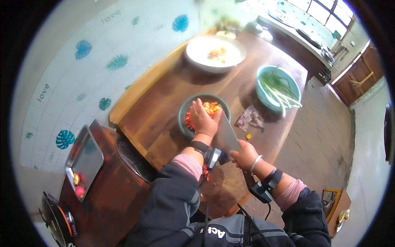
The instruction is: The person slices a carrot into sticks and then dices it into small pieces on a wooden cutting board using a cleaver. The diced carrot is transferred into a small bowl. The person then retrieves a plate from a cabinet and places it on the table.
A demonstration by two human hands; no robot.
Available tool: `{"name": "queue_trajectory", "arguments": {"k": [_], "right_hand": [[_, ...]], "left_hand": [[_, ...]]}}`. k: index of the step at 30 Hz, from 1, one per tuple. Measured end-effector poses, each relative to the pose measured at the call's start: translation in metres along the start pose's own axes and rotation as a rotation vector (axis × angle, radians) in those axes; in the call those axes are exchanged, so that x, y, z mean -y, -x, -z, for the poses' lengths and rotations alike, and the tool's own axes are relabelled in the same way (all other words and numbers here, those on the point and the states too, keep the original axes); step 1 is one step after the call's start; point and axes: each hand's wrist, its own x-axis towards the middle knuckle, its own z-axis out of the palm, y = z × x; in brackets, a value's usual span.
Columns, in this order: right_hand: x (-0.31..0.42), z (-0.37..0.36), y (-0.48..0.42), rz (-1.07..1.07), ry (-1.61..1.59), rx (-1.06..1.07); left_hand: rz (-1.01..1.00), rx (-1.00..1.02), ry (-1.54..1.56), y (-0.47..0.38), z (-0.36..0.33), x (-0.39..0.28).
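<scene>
My right hand [246, 154] grips a broad-bladed kitchen knife [227, 131], its blade slanting up and left to the rim of a dark green bowl [182, 115]. Over that bowl is my left hand [205, 120], fingers extended and thumb near the blade's tip; whether anything lies under its palm is hidden. The bowl holds chopped red pieces [189, 121] and yellow-orange pieces [211, 107]. More red bits [205, 173] lie below my left wrist. To the right of the blade, a small yellow-green round piece [248, 136] rests on the wooden table, near a crumpled greyish cloth [250, 119].
A large white basin [197, 63] with colourful pieces stands at the table's far side. Farther right, a light-blue basin [262, 98] holds spring onions [279, 88]. A metal tray [89, 154] with red-and-yellow items lies on the lower left surface, near a dark pan [52, 216].
</scene>
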Motion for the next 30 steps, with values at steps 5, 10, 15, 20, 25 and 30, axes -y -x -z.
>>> {"name": "queue_trajectory", "arguments": {"k": [5,10,15,20,25,30], "right_hand": [[-0.027,0.026,0.027,0.003,-0.035,-0.002],[-0.099,0.044,0.049,-0.053,-0.251,-0.077],[-0.156,0.044,0.049,-0.161,-0.247,-0.162],[-0.158,0.040,0.029,-0.084,-0.063,-0.051],[-0.141,0.030,0.001,-0.092,0.145,0.098],[-0.128,0.029,-0.018,-0.119,0.406,0.290]], "left_hand": [[0.002,-0.015,-0.264,-0.022,0.004,0.008],[-0.280,0.106,0.196,-0.007,0.033,0.025],[-0.310,0.116,0.364,0.072,0.079,0.032],[-0.267,0.311,0.200,0.139,0.088,0.051],[-0.330,0.442,0.059,0.161,0.065,0.056],[-0.406,0.611,0.094,0.183,0.089,0.049]]}}
